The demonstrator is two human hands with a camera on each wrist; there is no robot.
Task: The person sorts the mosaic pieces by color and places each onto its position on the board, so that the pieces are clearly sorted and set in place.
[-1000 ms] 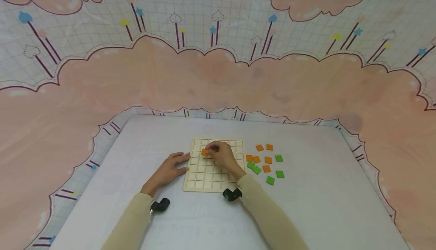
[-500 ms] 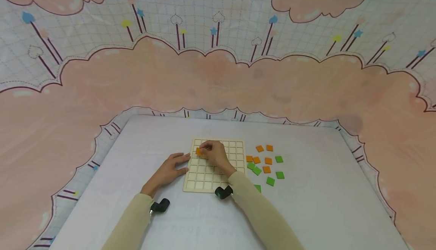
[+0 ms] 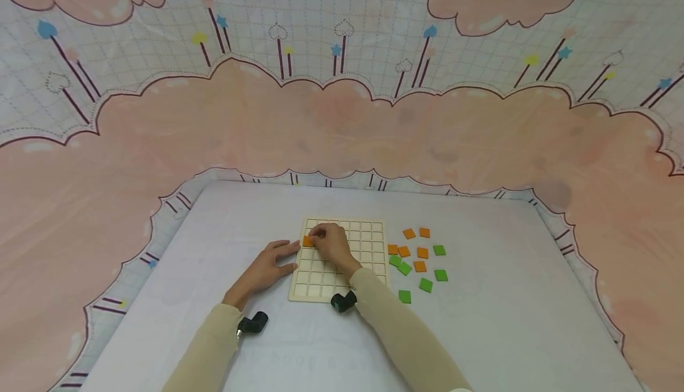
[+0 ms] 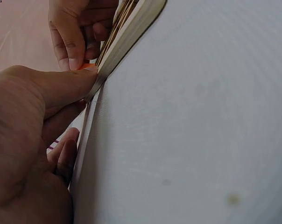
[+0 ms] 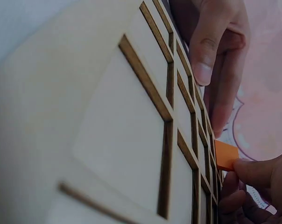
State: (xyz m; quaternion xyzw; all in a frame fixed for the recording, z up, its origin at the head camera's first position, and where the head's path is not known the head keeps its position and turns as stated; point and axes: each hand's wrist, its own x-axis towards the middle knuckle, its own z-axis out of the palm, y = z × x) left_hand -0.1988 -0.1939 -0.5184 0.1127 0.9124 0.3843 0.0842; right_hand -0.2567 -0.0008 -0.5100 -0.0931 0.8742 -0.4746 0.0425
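A pale wooden grid board (image 3: pixel 320 291) lies flat on the table. Between thumb and fingers my right hand (image 3: pixel 332 245) pinches an orange square tile (image 3: pixel 307 241) over the board's left column, near its second row from the top. The right wrist view has this orange tile (image 5: pixel 226 155) standing tilted at the grid's far edge. My left hand (image 3: pixel 271 264) lies at the left side of the board, fingers spread and fairly straight. Seen from the left wrist, the thumb (image 4: pixel 71 84) touches the board's edge (image 4: pixel 127 46). The right palm covers some grid cells in the head view.
Right of the board, loose orange tiles (image 3: pixel 423 253) and green tiles (image 3: pixel 426 285) lie scattered, several of each. The white table (image 3: pixel 507 297) ends at a patterned pink backdrop (image 3: pixel 342 125). Black wrist cameras (image 3: pixel 344 302) sit under both forearms.
My right hand has carried the orange tile leftward across the board to the left column. A green tile near the right forearm has come into view. My left hand has stayed put.
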